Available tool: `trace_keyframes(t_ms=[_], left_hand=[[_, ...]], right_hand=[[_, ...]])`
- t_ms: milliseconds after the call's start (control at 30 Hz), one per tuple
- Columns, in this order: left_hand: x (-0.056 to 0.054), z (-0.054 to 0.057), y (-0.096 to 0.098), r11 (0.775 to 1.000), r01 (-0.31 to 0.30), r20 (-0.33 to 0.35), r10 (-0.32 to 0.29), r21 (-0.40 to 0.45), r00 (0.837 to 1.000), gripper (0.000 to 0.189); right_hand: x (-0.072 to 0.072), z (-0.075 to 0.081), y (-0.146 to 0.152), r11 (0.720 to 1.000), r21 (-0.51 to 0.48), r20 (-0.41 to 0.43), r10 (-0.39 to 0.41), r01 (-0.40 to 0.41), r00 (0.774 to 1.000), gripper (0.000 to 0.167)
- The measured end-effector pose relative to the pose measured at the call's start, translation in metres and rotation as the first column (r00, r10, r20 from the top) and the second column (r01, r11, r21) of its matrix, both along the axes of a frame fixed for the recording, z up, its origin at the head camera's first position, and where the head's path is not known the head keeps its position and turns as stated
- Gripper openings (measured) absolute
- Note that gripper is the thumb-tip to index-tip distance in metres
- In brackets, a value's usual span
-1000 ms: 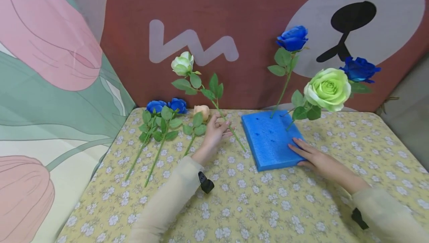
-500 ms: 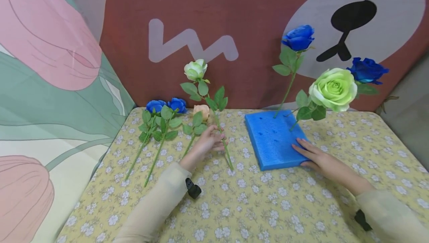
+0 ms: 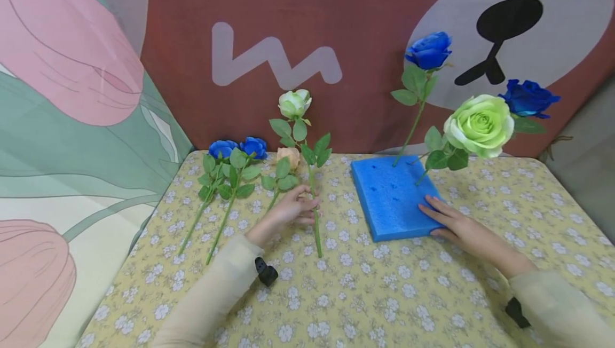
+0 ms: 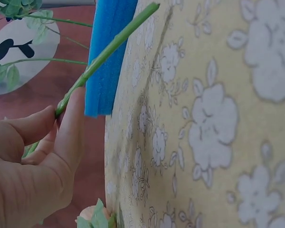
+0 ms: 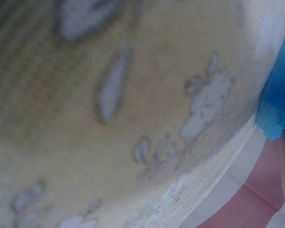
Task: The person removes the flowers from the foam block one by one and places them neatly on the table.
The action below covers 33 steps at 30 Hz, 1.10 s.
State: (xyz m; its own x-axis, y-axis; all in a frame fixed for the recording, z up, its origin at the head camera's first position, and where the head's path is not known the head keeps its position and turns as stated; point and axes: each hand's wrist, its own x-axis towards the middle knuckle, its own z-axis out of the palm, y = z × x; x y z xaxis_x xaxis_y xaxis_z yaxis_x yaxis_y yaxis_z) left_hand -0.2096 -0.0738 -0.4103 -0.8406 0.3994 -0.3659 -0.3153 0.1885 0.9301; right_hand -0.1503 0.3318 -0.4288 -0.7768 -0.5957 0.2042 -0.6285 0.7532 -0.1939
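My left hand (image 3: 294,208) pinches the green stem of a pale green-white rose (image 3: 294,104) between thumb and fingers. The rose stands nearly upright, bloom on top, its cut end (image 4: 149,8) pointing down near the cloth. On the right, my right hand (image 3: 461,228) rests with extended fingers on the near right corner of a blue foam block (image 3: 396,204). Stuck in the block are a tall blue rose (image 3: 429,50) and a large light green rose (image 3: 480,125). Another blue rose (image 3: 530,98) shows behind the green one; its stem base is mostly hidden.
Two blue roses (image 3: 223,149) lie on the flowered tablecloth (image 3: 336,294) at the left. A peach rose (image 3: 288,158) lies beside them, its stem partly behind my left hand. Small holes mark the block's top. A printed backdrop (image 3: 365,97) rises behind the table.
My left hand has moved left and nearer with the pale rose, whose stem has swung from slanted to nearly upright. The foam block has shifted slightly right under my right hand.
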Motion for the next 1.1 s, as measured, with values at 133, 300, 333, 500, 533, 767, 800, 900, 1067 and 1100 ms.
trace_keyframes(t_ms=[133,300,333,500,533,767,800,900,1067,1100], left_hand=[[0.004,0.001,-0.004,0.998,0.06,-0.002,-0.06,-0.021,0.998,0.033],[0.01,0.0,-0.01,0.99,0.135,0.023,-0.134,-0.042,0.991,0.033],[0.011,0.0,-0.012,0.988,0.147,0.029,-0.146,-0.043,0.989,0.033],[0.014,-0.004,-0.02,0.983,0.176,0.053,-0.173,-0.058,0.983,0.031],[0.014,-0.004,-0.022,0.982,0.179,0.061,-0.176,-0.057,0.983,0.031],[0.017,-0.003,-0.03,0.978,0.207,0.082,-0.204,-0.021,0.975,0.034],[0.017,-0.003,-0.032,0.978,0.209,0.08,-0.206,-0.025,0.975,0.035],[0.018,-0.005,-0.034,0.977,0.205,0.077,-0.2,-0.052,0.977,0.035],[0.018,-0.01,-0.039,0.975,0.194,0.071,-0.187,-0.109,0.98,0.035],[0.019,-0.01,-0.04,0.974,0.193,0.072,-0.186,-0.116,0.98,0.035]], right_hand=[[0.0,0.0,-0.001,1.0,0.003,-0.018,0.004,-0.004,1.0,0.065],[0.0,0.001,-0.001,1.0,0.008,-0.025,0.006,-0.006,1.0,0.065],[0.0,0.001,-0.001,1.0,0.007,-0.024,0.007,-0.007,1.0,0.065],[0.0,0.002,-0.001,1.0,0.005,-0.016,0.006,-0.006,1.0,0.065],[0.0,0.002,-0.001,1.0,0.005,-0.012,0.004,-0.004,1.0,0.065],[0.0,0.001,0.0,1.0,-0.003,0.026,-0.007,0.007,1.0,0.064],[0.0,0.001,0.0,1.0,-0.005,0.031,-0.008,0.008,0.999,0.064],[0.0,0.001,0.001,1.0,-0.009,0.035,-0.009,0.009,0.999,0.064],[0.001,0.001,0.001,1.0,-0.01,0.027,-0.007,0.007,1.0,0.064],[0.001,0.001,0.001,1.0,-0.011,0.026,-0.005,0.005,1.0,0.064]])
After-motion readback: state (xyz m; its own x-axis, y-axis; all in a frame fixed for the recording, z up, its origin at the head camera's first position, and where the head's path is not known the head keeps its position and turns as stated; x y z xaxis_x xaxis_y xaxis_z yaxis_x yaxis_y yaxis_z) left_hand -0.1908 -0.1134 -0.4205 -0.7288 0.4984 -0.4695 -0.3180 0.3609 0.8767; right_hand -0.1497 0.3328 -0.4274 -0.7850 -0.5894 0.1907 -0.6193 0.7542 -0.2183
